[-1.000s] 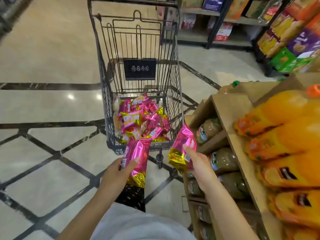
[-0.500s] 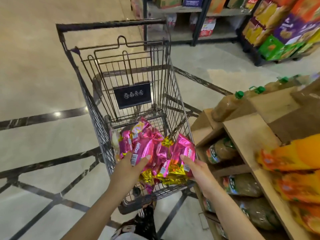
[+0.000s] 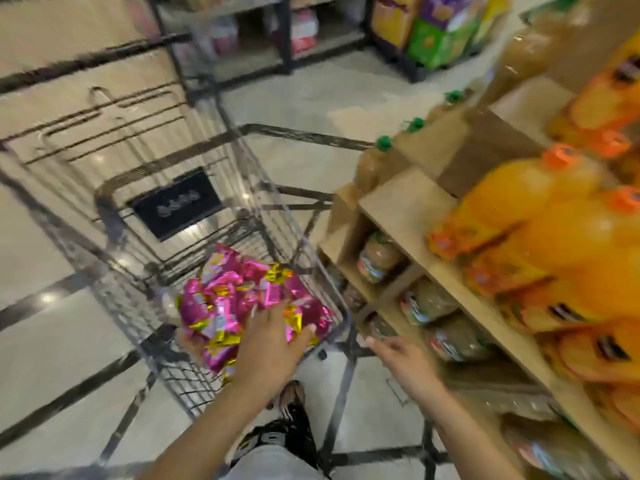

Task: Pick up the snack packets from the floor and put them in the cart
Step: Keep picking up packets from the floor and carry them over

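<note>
Several pink and gold snack packets (image 3: 239, 299) lie piled in the near end of the black wire cart (image 3: 114, 296). My left hand (image 3: 270, 344) hovers over the pile with fingers spread, touching the top packets and holding none. My right hand (image 3: 401, 358) is outside the cart, to its right, fingers relaxed and empty. The frame is blurred by motion.
A wooden shelf unit (image 3: 408, 209) stands close on the right, with orange drink bottles (image 3: 540, 216) on top and jars (image 3: 377, 261) in its cubbies. More shelving (image 3: 284, 32) and boxes line the back. Tiled floor (image 3: 52, 341) lies to the left. My shoe (image 3: 291, 427) shows below the cart.
Both hands carried a packet each over the cart and let them go into the pile. The right hand has drawn back out of the cart; the view swung right.
</note>
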A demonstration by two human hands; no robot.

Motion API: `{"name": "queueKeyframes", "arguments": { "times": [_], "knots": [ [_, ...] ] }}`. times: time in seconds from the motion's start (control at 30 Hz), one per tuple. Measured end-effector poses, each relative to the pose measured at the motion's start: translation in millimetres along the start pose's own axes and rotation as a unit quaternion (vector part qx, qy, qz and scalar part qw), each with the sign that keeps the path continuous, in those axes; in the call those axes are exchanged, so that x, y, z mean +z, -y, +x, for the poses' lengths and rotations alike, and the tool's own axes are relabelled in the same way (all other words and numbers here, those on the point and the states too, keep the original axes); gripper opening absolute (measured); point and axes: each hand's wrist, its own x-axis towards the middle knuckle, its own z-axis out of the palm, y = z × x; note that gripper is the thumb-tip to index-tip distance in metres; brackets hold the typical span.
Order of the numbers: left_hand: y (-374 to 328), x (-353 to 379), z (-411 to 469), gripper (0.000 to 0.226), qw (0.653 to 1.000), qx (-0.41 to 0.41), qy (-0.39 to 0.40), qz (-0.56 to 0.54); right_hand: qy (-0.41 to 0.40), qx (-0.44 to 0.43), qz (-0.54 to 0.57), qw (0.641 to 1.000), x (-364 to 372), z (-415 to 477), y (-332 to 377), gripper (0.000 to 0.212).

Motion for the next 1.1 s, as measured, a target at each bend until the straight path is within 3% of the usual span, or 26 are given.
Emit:
{"name": "queueKeyframes", "arguments": {
  "times": [0.1, 0.23, 0.47, 0.73, 0.93, 1.1],
  "knots": [
    [-35.9, 42.0, -15.4, 0.068, 0.985, 0.098, 0.05, 0.132, -0.038, -0.003, -0.056, 0.998, -32.5, -32.2, -58.5, 0.055],
    [-85.3, 100.1, -59.8, 0.069, 0.938, 0.22, 0.107, 0.246, -0.111, 0.039, -0.153, 0.981, -63.0, -81.9, -162.2, 0.073],
    [-154.5, 214.6, -168.0, 0.076, 0.836, 0.358, 0.187, 0.372, -0.191, 0.142, -0.119, 0.964, -93.2, -193.9, -331.0, 0.073],
    [-224.3, 330.4, -313.8, 0.075, 0.691, 0.524, 0.233, 0.44, -0.283, 0.262, 0.029, 0.922, -95.7, -324.2, -484.6, 0.075],
    [-254.7, 392.9, -397.4, 0.078, 0.57, 0.617, 0.261, 0.475, -0.359, 0.353, 0.177, 0.846, -67.4, -405.8, -562.7, 0.078],
    [-281.9, 443.3, -448.7, 0.079, 0.491, 0.67, 0.266, 0.489, -0.387, 0.399, 0.312, 0.77, -46.4, -440.1, -604.7, 0.082]
  ]
}}
